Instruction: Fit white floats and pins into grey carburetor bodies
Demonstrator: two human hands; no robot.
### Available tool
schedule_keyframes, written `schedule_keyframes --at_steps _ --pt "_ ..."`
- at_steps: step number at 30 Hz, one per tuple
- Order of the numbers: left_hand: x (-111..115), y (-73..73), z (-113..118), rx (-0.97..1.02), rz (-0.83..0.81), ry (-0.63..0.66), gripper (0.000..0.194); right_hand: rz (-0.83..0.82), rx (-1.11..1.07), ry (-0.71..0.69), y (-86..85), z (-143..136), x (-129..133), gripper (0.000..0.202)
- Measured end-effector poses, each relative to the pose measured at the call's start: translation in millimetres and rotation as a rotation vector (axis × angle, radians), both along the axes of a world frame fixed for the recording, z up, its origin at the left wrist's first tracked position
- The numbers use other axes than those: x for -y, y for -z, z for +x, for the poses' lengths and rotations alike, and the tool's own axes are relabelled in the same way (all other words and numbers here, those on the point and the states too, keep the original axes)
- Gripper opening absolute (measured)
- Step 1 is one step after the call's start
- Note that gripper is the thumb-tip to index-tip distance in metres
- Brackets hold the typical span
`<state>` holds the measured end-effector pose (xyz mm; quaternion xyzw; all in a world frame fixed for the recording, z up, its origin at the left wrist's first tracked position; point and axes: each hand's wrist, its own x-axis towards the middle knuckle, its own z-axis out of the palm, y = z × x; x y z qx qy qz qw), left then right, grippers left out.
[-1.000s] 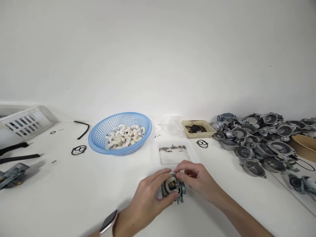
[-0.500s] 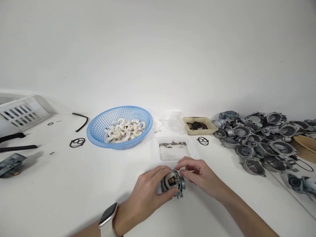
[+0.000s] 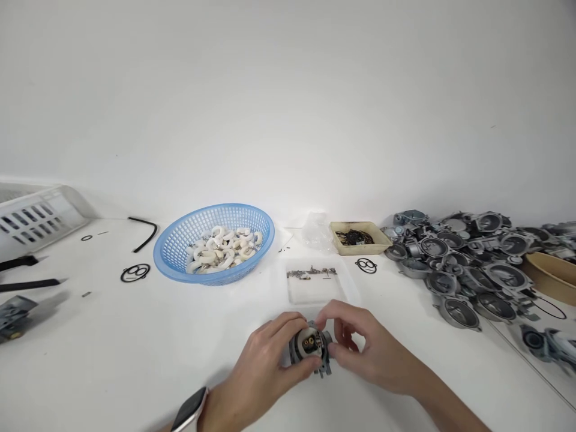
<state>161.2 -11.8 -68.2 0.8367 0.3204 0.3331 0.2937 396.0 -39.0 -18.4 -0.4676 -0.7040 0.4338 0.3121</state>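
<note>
Head view: L hand clasps carburetor body; a slack grip could let it twist. Body sits btwn hands, just R of L palm. R hand, fingers bent, is at its R edge; can't tell if anything's pinched; if so, a fumble could drop it.

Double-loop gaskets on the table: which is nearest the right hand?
The gasket beside the cream tray; its twin lies farther, left of the blue basket.
</note>
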Motion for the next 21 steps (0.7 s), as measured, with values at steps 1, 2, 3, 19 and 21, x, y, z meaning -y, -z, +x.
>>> schedule_keyframes --at_steps 1,2,3,19,21 --pt "-0.6 0.0 -0.1 0.001 -0.014 0.006 0.034 0.008 0.018 -0.003 0.0 -1.1 1.4 0.033" --pt "-1.1 -0.1 -0.3 -0.001 -0.027 0.01 0.035 0.012 0.033 -0.002 0.6 -1.9 2.5 0.035" --pt "-1.6 -0.2 -0.5 -0.007 -0.041 0.013 0.035 0.016 0.044 -0.001 1.6 -2.4 3.2 0.037" --pt "-5.7 -1.6 -4.1 -0.096 -0.076 0.034 0.05 0.123 0.103 -0.04 9.5 -3.4 3.8 0.039" --pt "-5.2 -2.5 -4.4 -0.098 -0.083 0.036 0.049 0.123 0.111 -0.044 9.5 -3.1 3.8 0.039"
